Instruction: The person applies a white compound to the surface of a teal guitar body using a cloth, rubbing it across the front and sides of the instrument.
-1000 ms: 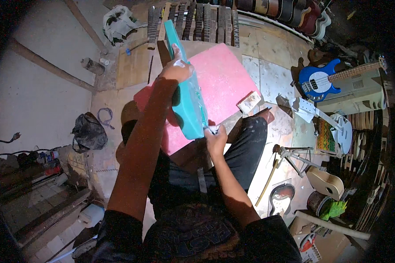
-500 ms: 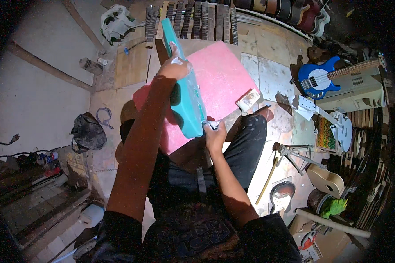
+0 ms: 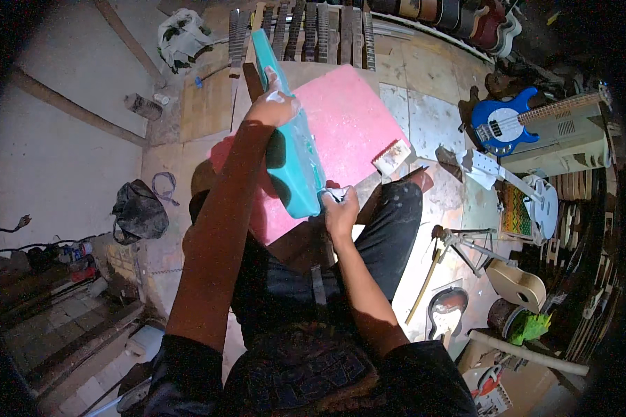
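A teal guitar body (image 3: 295, 167), seen mostly along its thick edge, stands tilted over a pink board (image 3: 344, 111) in front of my lap. Near its upper end, my left hand (image 3: 275, 106) grips it, the index finger stretched up along the side and white residue on the skin. My right hand (image 3: 341, 208) is at the lower end, its fingers curled closed against the edge. Something small, pale and dark shows at those fingertips; what it is I cannot make out. On the board's right corner lies an off-white piece with a toothed edge (image 3: 391, 158).
Several guitar necks (image 3: 302, 35) lie in a row beyond the board. To the right are a blue bass guitar (image 3: 504, 121), a metal stand (image 3: 462, 247) and an acoustic guitar body (image 3: 515, 285). A black plastic bag (image 3: 140, 212) sits at left by the wall.
The guitar body and my left hand have shifted very slightly left. My right hand's fingers have moved a little at the lower edge.
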Demonstrator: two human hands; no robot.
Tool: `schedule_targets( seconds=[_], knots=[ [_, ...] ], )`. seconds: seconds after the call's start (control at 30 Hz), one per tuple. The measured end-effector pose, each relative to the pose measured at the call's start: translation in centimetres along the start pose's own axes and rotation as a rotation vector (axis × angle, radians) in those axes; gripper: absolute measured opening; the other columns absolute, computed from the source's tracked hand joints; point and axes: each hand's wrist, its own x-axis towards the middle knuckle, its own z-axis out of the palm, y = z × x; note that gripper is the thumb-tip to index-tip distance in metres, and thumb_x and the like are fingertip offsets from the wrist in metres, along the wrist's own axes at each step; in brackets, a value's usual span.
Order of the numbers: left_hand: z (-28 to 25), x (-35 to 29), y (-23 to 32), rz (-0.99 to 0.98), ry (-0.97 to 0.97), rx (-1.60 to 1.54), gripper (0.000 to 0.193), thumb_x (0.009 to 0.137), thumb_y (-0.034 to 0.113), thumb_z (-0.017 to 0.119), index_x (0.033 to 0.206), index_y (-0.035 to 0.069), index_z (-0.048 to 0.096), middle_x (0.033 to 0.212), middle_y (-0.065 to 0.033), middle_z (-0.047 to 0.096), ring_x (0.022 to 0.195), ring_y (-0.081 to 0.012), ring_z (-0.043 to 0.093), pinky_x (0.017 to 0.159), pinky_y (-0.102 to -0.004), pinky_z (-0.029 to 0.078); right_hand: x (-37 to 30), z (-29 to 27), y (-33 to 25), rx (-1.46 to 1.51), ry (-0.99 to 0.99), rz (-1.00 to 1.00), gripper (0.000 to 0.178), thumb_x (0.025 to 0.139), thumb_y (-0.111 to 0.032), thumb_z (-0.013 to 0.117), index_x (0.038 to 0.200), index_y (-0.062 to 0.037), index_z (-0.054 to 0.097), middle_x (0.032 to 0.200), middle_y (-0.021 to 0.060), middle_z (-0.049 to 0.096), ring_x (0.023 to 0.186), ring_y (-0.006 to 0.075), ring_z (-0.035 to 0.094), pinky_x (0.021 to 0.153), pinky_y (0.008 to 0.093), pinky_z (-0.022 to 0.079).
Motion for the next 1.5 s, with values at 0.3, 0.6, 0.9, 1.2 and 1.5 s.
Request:
schedule_targets(
  seconds=[0.3,0.6,0.9,1.2,1.5],
  knots=[
    [-0.7,-0.7,2.2,-0.043,-0.077,-0.074,0.114,0.086,0.034,0.061,0.159,0.002,-0.021,0.136,-0.0368,0.059,0.123,-0.0488,0.061,0.108,-0.0458,0.047,0.5,-0.4,1.3,0.082,-0.018,0.051,0.026,0.082,-0.005,0.077,0.103,0.0054,0.066,0.104,0.0156,0.071,0.092,0.0227,0.067,0.084,0.0373,0.053],
    [-0.4,0.7,0.3,0.085,-0.032,0.035,0.114,0.090,0.031,0.059,0.150,-0.014,-0.027,0.095,-0.0230,0.072,0.091,-0.0287,0.068,0.085,-0.0351,0.053,-0.5,-1.0,-0.6,-0.051,-0.022,-0.015,0.028,0.082,-0.004,0.077,0.106,0.0047,0.067,0.098,0.0139,0.068,0.087,0.0223,0.066,0.079,0.0359,0.053],
    [0.1,1.7,0.0,0.062,-0.019,0.083,0.115,0.091,0.031,0.059,0.150,-0.013,-0.028,0.096,-0.0205,0.074,0.090,-0.0265,0.069,0.084,-0.0342,0.053,-0.4,-0.7,0.7,-0.026,0.019,-0.015,0.027,0.081,-0.005,0.079,0.103,0.0050,0.067,0.097,0.0143,0.068,0.085,0.0223,0.066,0.078,0.0359,0.053],
    [-0.7,-0.6,2.9,-0.039,-0.058,-0.037,0.111,0.089,0.035,0.059,0.158,-0.001,-0.021,0.130,-0.0376,0.061,0.122,-0.0466,0.063,0.105,-0.0444,0.048,-0.8,-0.9,-0.2,-0.088,0.057,-0.053,0.025,0.082,-0.007,0.078,0.102,0.0040,0.068,0.096,0.0132,0.068,0.084,0.0212,0.065,0.078,0.0357,0.052],
    [0.3,0.0,1.6,0.058,0.057,0.042,0.113,0.087,0.035,0.060,0.154,-0.015,-0.016,0.109,-0.0287,0.070,0.101,-0.0359,0.069,0.088,-0.0381,0.053,-0.7,-1.2,0.1,-0.140,0.058,-0.060,0.024,0.083,-0.005,0.077,0.102,0.0035,0.068,0.099,0.0147,0.070,0.086,0.0226,0.066,0.079,0.0367,0.052]
  ],
)
